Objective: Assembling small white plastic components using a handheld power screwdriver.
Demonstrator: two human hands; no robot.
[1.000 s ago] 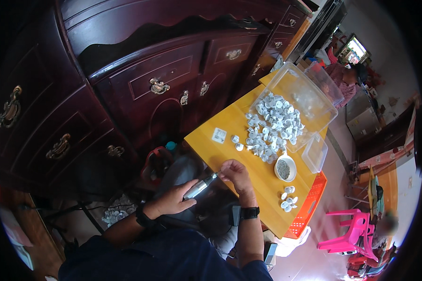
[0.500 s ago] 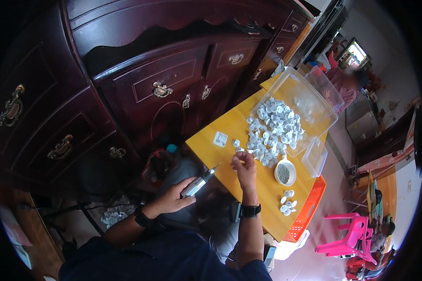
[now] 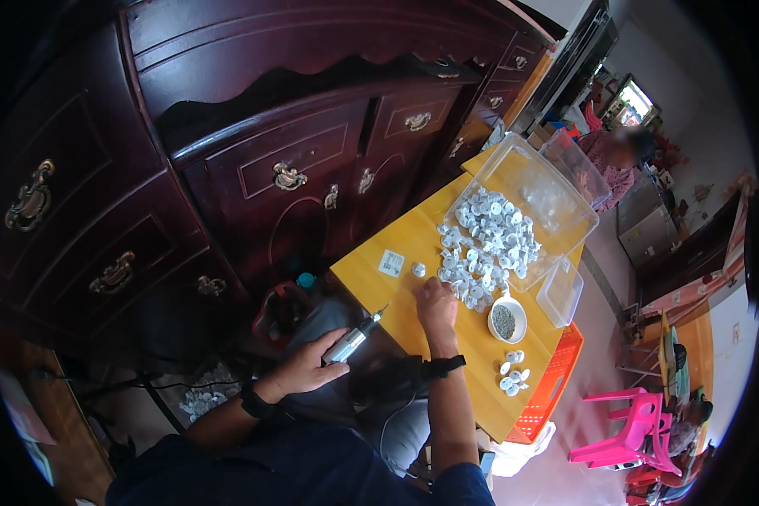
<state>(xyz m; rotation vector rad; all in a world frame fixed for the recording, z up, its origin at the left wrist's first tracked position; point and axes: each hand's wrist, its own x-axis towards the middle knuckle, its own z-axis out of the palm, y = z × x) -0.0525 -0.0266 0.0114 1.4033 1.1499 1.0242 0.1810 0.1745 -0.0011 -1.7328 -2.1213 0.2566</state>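
My left hand (image 3: 316, 364) is wrapped round a silver electric screwdriver (image 3: 346, 346), its thin bit pointing up toward the table's near edge. Over the table, my right hand (image 3: 437, 308) has its fingers curled together and turned down at the near-left side of a heap of small white round plastic parts (image 3: 491, 240); its fingertips, and whatever they hold, are hidden. One loose white part (image 3: 418, 269) lies just left of these fingers. To the right of the hand stands a white cup with a handle (image 3: 519, 329), holding small grey metal pieces (image 3: 503, 320).
The heap spills from a clear plastic bin (image 3: 594, 226) on the yellow table (image 3: 371, 261). Nearby lie a small white card (image 3: 391, 263), a clear lid-like tray (image 3: 560, 292) and several white parts (image 3: 514, 373). An orange crate (image 3: 550, 384), a pink stool (image 3: 628, 434) and another person (image 3: 607, 164) are beyond.
My right hand has lowered, its fingers turning down and covering one loose white part by the heap. My left hand keeps the screwdriver nearly in place. The whole view has shifted slightly.
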